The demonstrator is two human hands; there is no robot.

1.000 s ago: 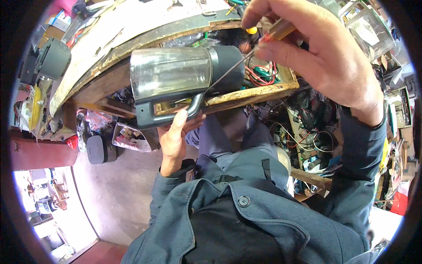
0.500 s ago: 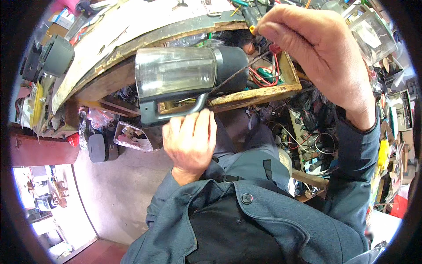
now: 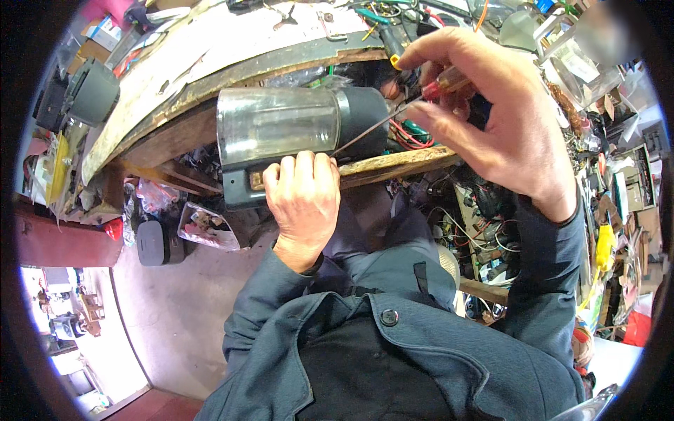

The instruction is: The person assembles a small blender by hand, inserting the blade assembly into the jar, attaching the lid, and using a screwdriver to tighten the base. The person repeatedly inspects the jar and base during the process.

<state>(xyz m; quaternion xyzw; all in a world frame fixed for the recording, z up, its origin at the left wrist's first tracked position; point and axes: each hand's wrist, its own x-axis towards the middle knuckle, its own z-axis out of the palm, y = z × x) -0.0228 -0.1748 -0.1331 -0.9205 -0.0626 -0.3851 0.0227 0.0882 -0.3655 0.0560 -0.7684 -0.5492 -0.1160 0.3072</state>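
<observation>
A clear blender jar (image 3: 277,123) with a dark grey collar (image 3: 364,121) lies on its side across an open wooden drawer (image 3: 393,167). My left hand (image 3: 303,200) is closed round the jar's dark handle (image 3: 239,188), its fingers curled over the top. In my right hand (image 3: 502,116) is a screwdriver (image 3: 375,130) with a red and clear grip, held loosely with the thumb and forefinger apart. Its long thin shaft slants down left to the jar handle beside my left knuckles. Those fingers hide where the tip ends.
Behind the jar runs a worn curved worktop (image 3: 175,67) with tools on it. A dark-handled tool with a yellow end (image 3: 390,46) lies near my right fingers. Red and green wires (image 3: 415,135) fill the drawer. An open box (image 3: 208,226) and a dark case (image 3: 154,242) stand lower left.
My left hand has shifted up over the jar handle and covers more of it. My right hand has loosened its pinch, with the fingers spreading round the screwdriver grip. The jar sits slightly lower.
</observation>
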